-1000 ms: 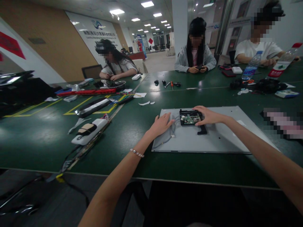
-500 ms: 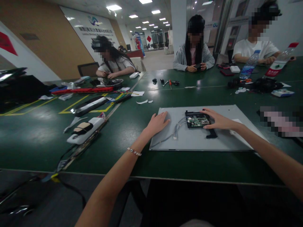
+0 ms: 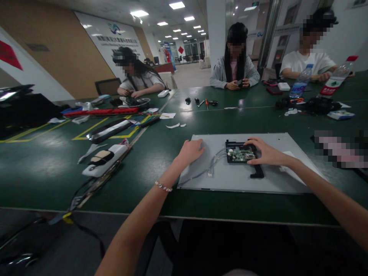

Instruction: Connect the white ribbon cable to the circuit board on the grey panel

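A grey panel (image 3: 258, 180) lies flat on the green desk (image 3: 161, 153), just right of the frame's centre. On it, near its upper middle, sits a small green circuit board in a black housing (image 3: 240, 152). The right hand (image 3: 266, 151) is draped over the right end of that board, thumb along the near edge and fingers curled over the far one — gripping it lightly, from what I can see. The left hand (image 3: 190, 151) is flat, fingers spread loosely, pressing the panel's upper left corner and holding nothing.

A thin bundle of wires (image 3: 211, 166) runs from the board's left side across the panel toward its lower left edge, and a black L-shaped bracket (image 3: 257, 172) lies just below the right hand.

To my eye the board is being worked at while the panel is held steady. The left palm should keep its weight down so the panel does not skate on the slick desk. The right hand would do best to hold the board by the housing's edges, not by the components on top, and to move it level — a tilt could pull on the wires where they join. I'd watch that the bundle has slack and does not snag the bracket.

Across the desk, at the top of the frame, three other people sit at their own work, with a screwdriver (image 3: 206, 103) and water bottles (image 3: 300, 86) lying well apart from the panel.
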Demonstrator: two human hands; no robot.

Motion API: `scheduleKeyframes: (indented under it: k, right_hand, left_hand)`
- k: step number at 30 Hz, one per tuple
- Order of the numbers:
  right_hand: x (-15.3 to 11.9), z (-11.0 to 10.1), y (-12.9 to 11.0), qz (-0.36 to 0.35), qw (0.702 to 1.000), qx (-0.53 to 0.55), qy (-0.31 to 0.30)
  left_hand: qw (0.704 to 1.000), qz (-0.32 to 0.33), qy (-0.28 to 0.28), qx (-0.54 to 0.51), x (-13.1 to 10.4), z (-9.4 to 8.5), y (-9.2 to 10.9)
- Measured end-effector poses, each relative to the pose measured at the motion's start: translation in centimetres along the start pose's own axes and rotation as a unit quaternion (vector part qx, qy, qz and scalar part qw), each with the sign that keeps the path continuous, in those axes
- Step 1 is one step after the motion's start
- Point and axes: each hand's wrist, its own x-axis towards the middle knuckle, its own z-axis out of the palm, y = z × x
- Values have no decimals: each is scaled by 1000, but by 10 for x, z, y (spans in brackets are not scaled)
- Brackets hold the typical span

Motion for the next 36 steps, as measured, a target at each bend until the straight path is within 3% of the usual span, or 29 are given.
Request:
scheduleKeyframes:
  k: [13, 23, 27, 30, 33, 36]
  right_hand:
    - [-10, 3, -9, -9, 1000, 8, 28]
    - [-12, 9, -1, 2, 1000, 9, 23]
    - [-10, 12, 0, 6, 999, 13, 41]
    - [-10, 13, 0, 0, 998, 20, 52]
    - [-10, 14, -1, 5, 998, 21, 53]
    - [-10, 15, -4, 16, 998, 25, 53]
  left_hand:
    - [1000, -8, -12, -20, -1, 4, 1]
    - [1000, -17, -6, -20, -2, 2, 5]
    - [994, -26, 50, -91, 12, 11, -26]
    - [987, -89, 92, -92, 31, 21, -64]
    - [981, -153, 93, -71, 51, 30, -101]
    - [984, -149, 79, -65, 71, 35, -122]
